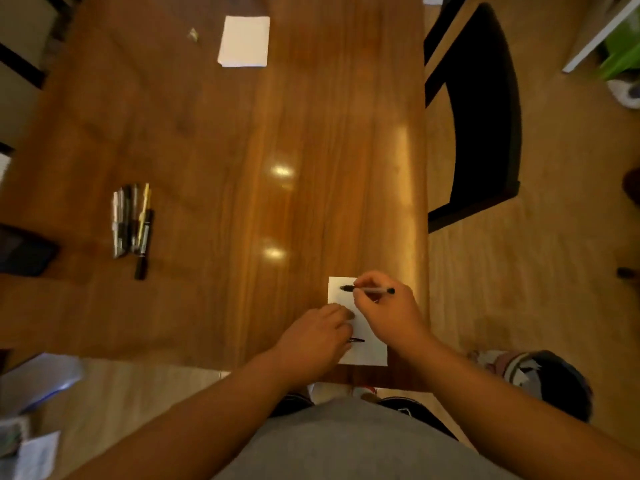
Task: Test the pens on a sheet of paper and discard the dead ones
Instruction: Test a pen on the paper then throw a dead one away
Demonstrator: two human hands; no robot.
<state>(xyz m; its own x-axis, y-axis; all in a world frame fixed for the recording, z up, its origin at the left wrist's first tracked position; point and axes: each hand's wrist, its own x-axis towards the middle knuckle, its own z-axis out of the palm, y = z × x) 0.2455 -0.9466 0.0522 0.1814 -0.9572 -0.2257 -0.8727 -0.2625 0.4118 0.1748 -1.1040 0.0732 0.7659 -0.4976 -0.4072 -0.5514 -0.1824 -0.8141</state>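
Observation:
A small white sheet of paper lies at the near right corner of the wooden table. My right hand grips a slim pen with a black end, its tip touching the sheet's far part beside a dark scribble. My left hand rests on the sheet's left side with fingers curled, and a dark pen cap pokes out from under it. A bundle of several pens lies side by side at the left of the table.
Another white paper and a small crumpled scrap lie at the far end. A dark flat object sits at the table's left edge. A black chair stands to the right, and bags and papers lie on the floor.

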